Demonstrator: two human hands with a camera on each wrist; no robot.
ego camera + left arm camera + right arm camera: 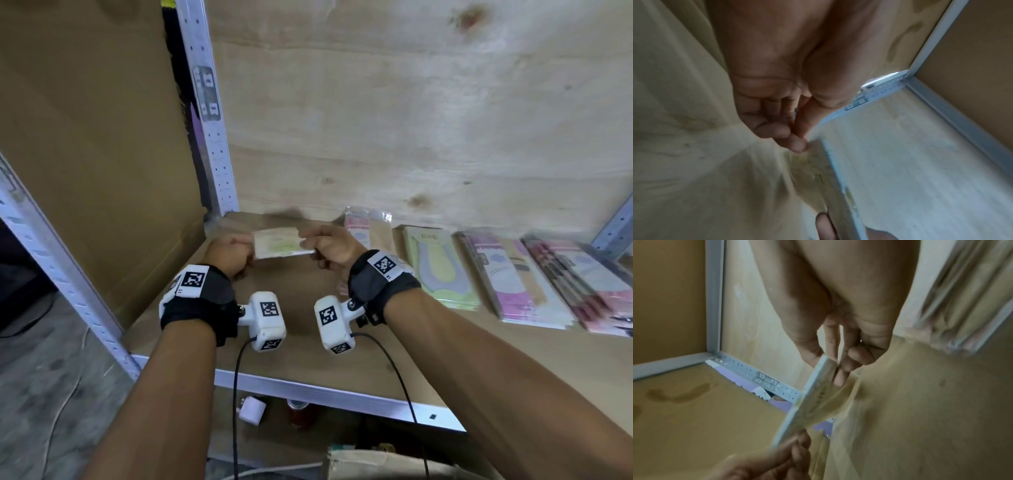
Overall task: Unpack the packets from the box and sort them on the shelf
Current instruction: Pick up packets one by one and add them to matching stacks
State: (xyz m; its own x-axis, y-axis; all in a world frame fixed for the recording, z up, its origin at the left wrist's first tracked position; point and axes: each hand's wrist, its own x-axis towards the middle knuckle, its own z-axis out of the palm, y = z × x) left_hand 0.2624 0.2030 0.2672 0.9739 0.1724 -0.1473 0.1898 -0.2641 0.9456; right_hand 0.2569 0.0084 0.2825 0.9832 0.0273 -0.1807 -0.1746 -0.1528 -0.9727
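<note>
"ENE" legible at the top of the green-and-lilac packet stack (438,263) lying flat on the shelf board (308,346); no other print sharp enough to read. Black-and-white square code markers on both wrist bands and on the white camera housings under the wrists. A grey tag with blurred characters on the far-left perforated metal upright (209,113).

Brown board shelf with a pale metal front rail, plywood back wall behind, a plain brown panel on the left side. Right of the hands, a row of flat packet stacks side by side: a pink-and-tan stack (368,228) against the back wall, then the green one, then a pink-and-white stack (513,281), then a darker pink stack (582,284) at the far right. Below the shelf, a grey floor, a white plug, a dark can, and the top of a cardboard box (376,460) at the near edge.

Held above the left part of the shelf, clear of the board: a pale cream-and-green packet (282,243), blurred. Left hand (227,253) pinching its left end between thumb and curled fingers; right hand (329,248) gripping its right end, thumb on one face, fingers (840,374) folded against the other. Both forearms reaching in from the near side, wrists roughly level, cables trailing down from the housings.
</note>
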